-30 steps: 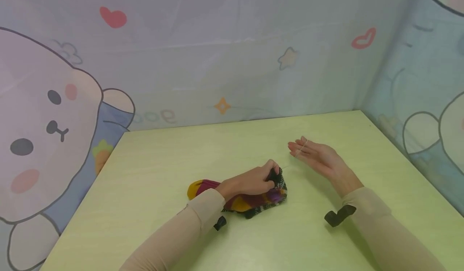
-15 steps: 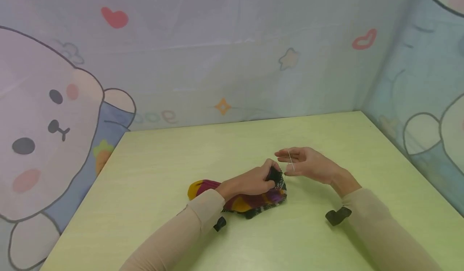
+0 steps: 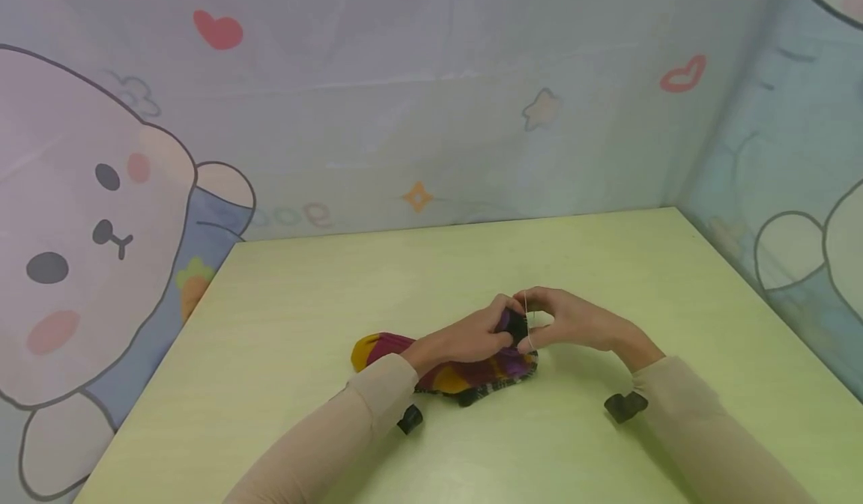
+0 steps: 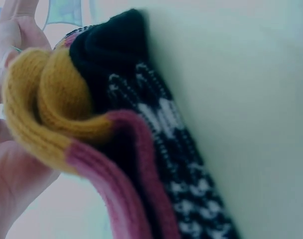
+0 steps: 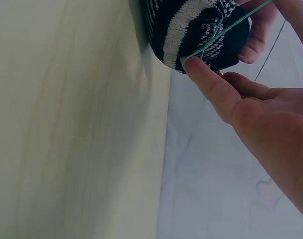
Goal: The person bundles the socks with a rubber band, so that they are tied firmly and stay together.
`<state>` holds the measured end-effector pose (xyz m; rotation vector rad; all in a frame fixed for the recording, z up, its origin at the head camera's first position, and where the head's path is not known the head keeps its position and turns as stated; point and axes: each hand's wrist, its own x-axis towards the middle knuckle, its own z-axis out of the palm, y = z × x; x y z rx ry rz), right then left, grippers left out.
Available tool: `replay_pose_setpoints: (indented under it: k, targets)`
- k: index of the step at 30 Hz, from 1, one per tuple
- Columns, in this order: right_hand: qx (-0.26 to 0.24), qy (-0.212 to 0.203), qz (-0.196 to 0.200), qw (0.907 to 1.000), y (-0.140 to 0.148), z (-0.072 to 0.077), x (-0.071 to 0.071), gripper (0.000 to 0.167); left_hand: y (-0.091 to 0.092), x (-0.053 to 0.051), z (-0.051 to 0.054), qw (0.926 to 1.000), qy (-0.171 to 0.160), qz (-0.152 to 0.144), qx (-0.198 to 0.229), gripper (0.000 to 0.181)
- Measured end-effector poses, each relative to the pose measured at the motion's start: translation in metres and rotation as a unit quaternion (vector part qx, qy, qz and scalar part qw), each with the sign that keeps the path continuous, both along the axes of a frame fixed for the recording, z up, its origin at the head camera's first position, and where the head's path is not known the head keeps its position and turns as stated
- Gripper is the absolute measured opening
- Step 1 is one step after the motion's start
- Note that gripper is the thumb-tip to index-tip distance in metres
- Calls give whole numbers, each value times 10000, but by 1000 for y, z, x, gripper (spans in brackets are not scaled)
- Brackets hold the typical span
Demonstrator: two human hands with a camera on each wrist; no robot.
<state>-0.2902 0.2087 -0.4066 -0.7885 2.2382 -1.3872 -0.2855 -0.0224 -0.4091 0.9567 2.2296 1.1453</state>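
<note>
My left hand grips a bundle of socks at its right end, fingers curled over the dark fabric. One sock is maroon and mustard; a black-and-white patterned sock lies along it. My right hand holds a thin elastic band, stretched between its thumb and fingers. In the right wrist view, the band crosses the rounded, patterned sock end, and the thumb tip touches that end. Part of the bundle is hidden beneath my left hand and forearm.
The socks rest on a pale yellow-green table. A cartoon-printed cloth hangs behind the table and along its sides. Small black devices sit at both sleeve cuffs.
My right hand has moved left and down to the sock end, bringing the stretched band with it. Its fingers have bent into a curve. My left hand stays nearly in place on the socks.
</note>
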Motion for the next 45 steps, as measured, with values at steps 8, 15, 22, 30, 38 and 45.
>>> replay_pose_setpoints:
  k: [8,15,22,30,38,45]
  targets:
    - [411,172,-187,9988,-5,-1,2,83,-3,1,-4,9989,-203,351,242,53]
    - [462,370,-155,9981,-3,-2,1,80,-7,1,-5,9977,-426,258,462,58]
    - [537,548,-151,9969,-1,-3,1,80,-4,-5,-11,9978,-269,424,434,51]
    - [447,719,-31,9964,-1,-3,1,85,0,-4,-9,9977,79,666,85,55]
    - [321,823,70,9961,-1,-5,-1,86,8,-6,-10,9967,442,659,-180,61]
    - [426,1071,120,9933,-2,-5,0,84,16,-6,-13,9945,523,876,-221,59]
